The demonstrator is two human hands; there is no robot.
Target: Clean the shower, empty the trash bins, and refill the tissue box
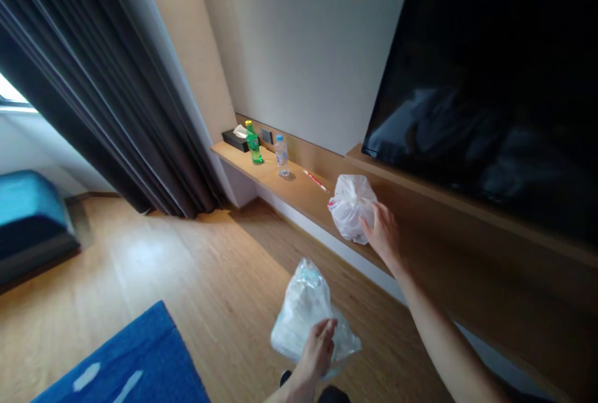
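My left hand (318, 347) is closed round a clear plastic bag (303, 311) with something white inside, held up in front of me over the floor. My right hand (383, 228) reaches out to a tied white plastic bag (350, 205) that sits on the long wooden shelf (299, 194). Its fingers rest against the bag's right side, curled loosely; a firm grip is not evident.
Farther along the shelf stand a clear water bottle (281, 155), a green bottle (253, 142) and a dark tissue box (236, 139); a red-and-white stick (316, 180) lies between. A large dark TV (495, 79) hangs above. Dark curtains (107, 98) at left, blue bed corner (135, 365) below.
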